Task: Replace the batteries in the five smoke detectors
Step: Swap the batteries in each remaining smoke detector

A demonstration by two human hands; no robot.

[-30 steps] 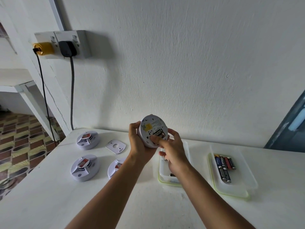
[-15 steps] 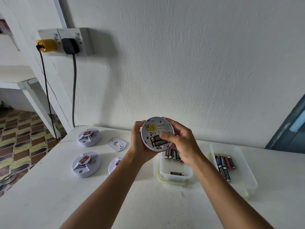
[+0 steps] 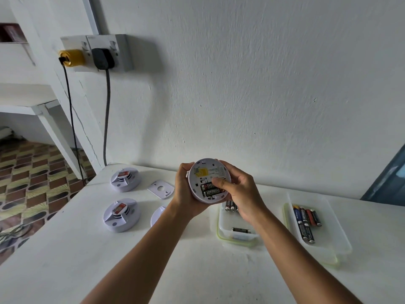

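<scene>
I hold a round white smoke detector (image 3: 202, 175) above the table with its back facing me. Two black batteries (image 3: 210, 190) sit in its open compartment. My left hand (image 3: 185, 189) grips its left rim. My right hand (image 3: 242, 191) curls round its right side, thumb pressing on the batteries. Two more detectors lie face up at the left, one farther back (image 3: 124, 179) and one nearer (image 3: 121, 215). A third (image 3: 157, 216) peeks out behind my left forearm.
A loose white cover plate (image 3: 161, 189) lies by the far detector. A clear tub (image 3: 237, 232) with batteries sits under my right wrist. A lid (image 3: 324, 244) at the right holds several batteries (image 3: 305, 222). Wall sockets with two cables (image 3: 107, 110) hang at left. The table's left edge (image 3: 54, 216) drops to the floor.
My right hand shifted from poking at the compartment with a finger to wrapping the detector's right side, thumb on the batteries. The detector turned more squarely toward me.
</scene>
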